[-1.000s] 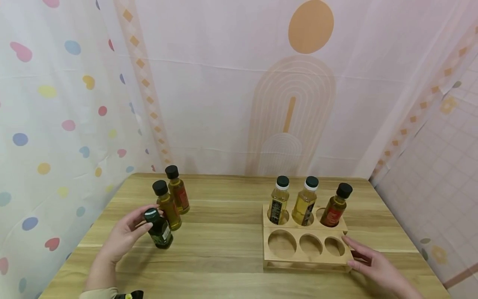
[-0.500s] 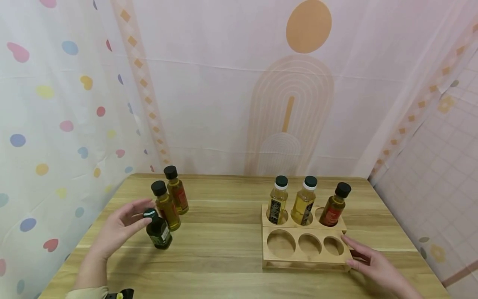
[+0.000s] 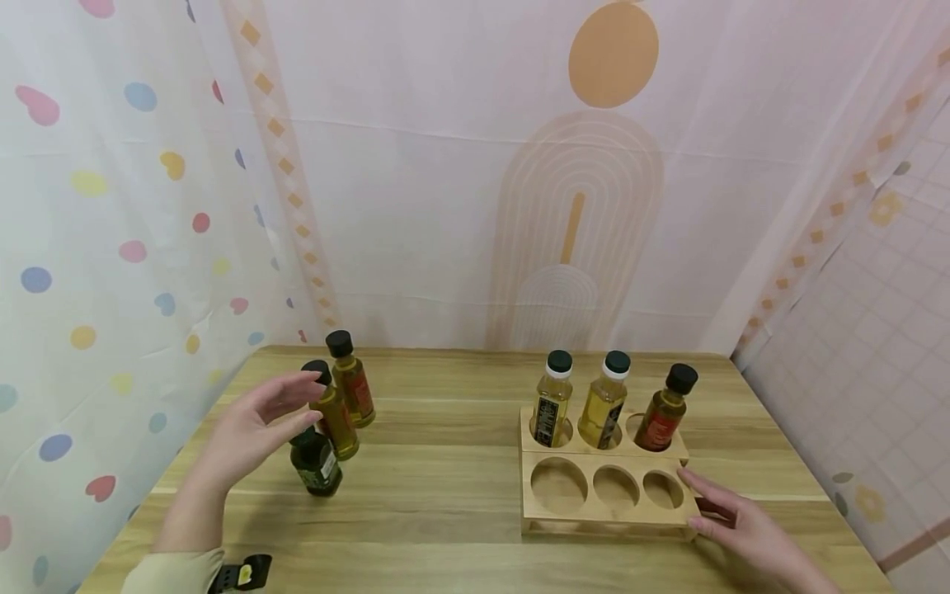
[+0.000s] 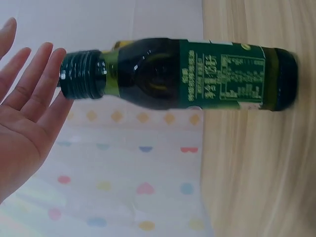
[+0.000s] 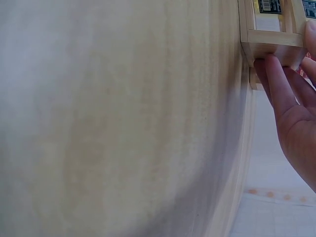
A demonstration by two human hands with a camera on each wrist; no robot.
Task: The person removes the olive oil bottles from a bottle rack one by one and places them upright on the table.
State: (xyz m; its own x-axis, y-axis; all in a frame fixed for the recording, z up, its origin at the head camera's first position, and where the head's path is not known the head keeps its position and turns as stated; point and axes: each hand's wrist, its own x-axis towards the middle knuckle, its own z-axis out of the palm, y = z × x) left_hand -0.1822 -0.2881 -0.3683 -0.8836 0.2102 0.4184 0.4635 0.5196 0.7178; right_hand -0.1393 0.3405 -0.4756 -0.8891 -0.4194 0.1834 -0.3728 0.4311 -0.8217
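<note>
A dark green glass bottle [image 3: 316,466] of oil, its ribbed cap [image 4: 81,74] green, stands upright on the table at the left. My left hand [image 3: 256,425] is just above and behind it, thumb and fingers spread apart with nothing between them. In the left wrist view, that hand [image 4: 29,103] shows beside the cap; whether a fingertip touches it I cannot tell. My right hand [image 3: 742,524] holds the right end of a two-step wooden rack [image 3: 534,524], thumb at the front corner and fingers against the end. The right wrist view shows those fingers [image 5: 281,89] on the rack's end.
Two amber oil bottles with black caps, one nearer [image 3: 337,425] and one farther [image 3: 356,388], stand behind the green one. The rack's back row holds two pale oil bottles [image 3: 604,408] and a red-labelled bottle [image 3: 660,421]. Round holes [image 3: 559,485] line its front row.
My left hand has let go of the green bottle's cap and risen, its fingers spreading. The bottle stays in place. My right hand keeps its hold on the rack.
</note>
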